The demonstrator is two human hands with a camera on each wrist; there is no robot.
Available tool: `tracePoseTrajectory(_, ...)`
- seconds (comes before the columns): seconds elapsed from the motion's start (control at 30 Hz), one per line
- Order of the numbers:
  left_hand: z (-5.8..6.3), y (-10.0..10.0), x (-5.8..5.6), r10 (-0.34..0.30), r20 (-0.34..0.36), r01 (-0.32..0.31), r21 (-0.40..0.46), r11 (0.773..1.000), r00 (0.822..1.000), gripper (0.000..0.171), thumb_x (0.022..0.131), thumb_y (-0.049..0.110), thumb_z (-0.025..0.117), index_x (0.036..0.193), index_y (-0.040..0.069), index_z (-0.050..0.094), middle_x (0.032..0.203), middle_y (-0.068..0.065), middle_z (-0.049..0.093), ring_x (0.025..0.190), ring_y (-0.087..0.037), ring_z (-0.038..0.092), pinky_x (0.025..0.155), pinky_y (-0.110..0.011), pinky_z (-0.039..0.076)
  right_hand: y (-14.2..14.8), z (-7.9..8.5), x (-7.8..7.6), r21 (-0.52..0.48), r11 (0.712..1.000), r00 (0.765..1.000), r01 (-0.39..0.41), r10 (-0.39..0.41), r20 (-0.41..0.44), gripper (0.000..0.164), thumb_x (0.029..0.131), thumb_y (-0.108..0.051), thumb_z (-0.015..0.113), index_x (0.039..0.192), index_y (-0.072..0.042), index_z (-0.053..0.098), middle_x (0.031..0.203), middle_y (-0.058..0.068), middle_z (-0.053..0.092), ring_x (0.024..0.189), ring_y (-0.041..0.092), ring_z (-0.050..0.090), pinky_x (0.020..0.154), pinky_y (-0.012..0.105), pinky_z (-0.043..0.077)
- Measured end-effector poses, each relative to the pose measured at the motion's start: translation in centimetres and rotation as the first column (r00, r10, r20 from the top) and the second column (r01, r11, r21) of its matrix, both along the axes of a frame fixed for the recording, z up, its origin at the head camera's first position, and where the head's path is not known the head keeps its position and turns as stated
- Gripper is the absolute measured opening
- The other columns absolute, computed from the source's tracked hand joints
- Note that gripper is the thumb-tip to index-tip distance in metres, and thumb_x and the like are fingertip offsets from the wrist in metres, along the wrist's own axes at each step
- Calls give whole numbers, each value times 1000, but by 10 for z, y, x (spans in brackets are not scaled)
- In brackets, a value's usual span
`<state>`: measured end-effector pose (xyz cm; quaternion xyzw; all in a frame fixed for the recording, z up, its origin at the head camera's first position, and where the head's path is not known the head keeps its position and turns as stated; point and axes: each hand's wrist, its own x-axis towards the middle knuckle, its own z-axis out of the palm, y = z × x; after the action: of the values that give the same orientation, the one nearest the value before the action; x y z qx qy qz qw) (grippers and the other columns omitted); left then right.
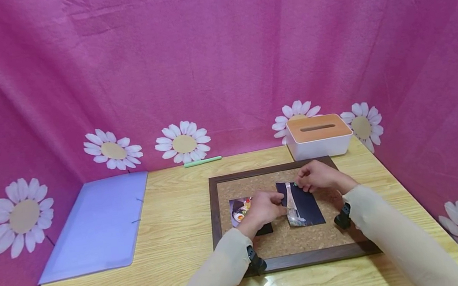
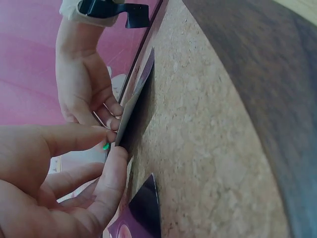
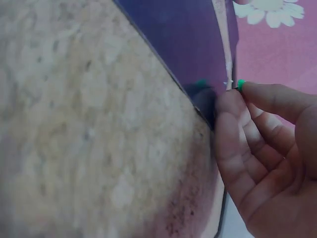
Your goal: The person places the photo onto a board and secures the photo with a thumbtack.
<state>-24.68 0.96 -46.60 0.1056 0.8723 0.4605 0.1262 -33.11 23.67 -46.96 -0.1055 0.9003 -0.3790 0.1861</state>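
A dark photo of a lit tower (image 1: 302, 205) is over the cork board (image 1: 243, 252), its edge lifted off the cork in the left wrist view. My left hand (image 1: 267, 207) pinches the photo's left edge between thumb and fingers. Near the photo's top edge, my right hand (image 1: 318, 177) holds a small green push pin (image 3: 241, 84) between thumb and fingertip, the pin close to the tower's tip. A second photo, of food (image 1: 238, 209), lies on the cork at the left, partly hidden beneath my left hand and wrist.
Behind the board's dark frame (image 1: 254, 172) stands a white tissue box (image 1: 321, 148) with an orange lid. A green pen (image 1: 203, 161) lies at the table's back edge. To the left is a blue-violet folder (image 1: 96, 223). Pink curtains (image 1: 219, 67) surround the table.
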Motion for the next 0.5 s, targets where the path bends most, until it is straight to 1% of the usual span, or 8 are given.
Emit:
tracePoseTrajectory(0.13, 0, 2, -1, -6, 15, 6, -38, 999, 1000, 46, 83, 13, 79, 127, 5, 69, 121, -11, 71, 112, -21, 65, 96, -33, 53, -3, -4, -3, 51, 998, 1000, 27, -27, -7, 16, 97, -18, 63, 101, -6, 73, 78, 2, 66, 71, 14, 61, 60, 27, 53)
tracePoseTrajectory(0.23, 0, 3, -2, -12, 17, 13, -67, 998, 1000, 45, 84, 16, 79, 127, 6, 69, 122, -10, 70, 112, -21, 64, 96, -34, 53, -5, -5, -3, 68, 997, 999, 41, -41, -5, 15, 96, -20, 65, 101, -8, 74, 75, 0, 63, 69, 14, 57, 57, 26, 48)
tracePoseTrajectory(0.37, 0, 3, -2, -10, 32, 13, -81, 997, 999, 45, 85, 17, 79, 128, 7, 68, 123, -9, 69, 113, -21, 63, 98, -36, 53, -6, -5, -4, 76, 996, 999, 36, -36, -3, 15, 96, -21, 65, 101, -9, 74, 75, -2, 61, 68, 14, 55, 56, 26, 46)
tracePoseTrajectory(0.5, 0, 3, -2, -13, 34, 16, -84, 996, 999, 46, 85, 18, 78, 129, 7, 68, 125, -9, 69, 115, -22, 63, 100, -37, 52, -7, -6, -7, 89, 995, 999, 37, -38, 3, 15, 95, -22, 66, 98, -9, 73, 70, -2, 59, 65, 13, 55, 54, 26, 46)
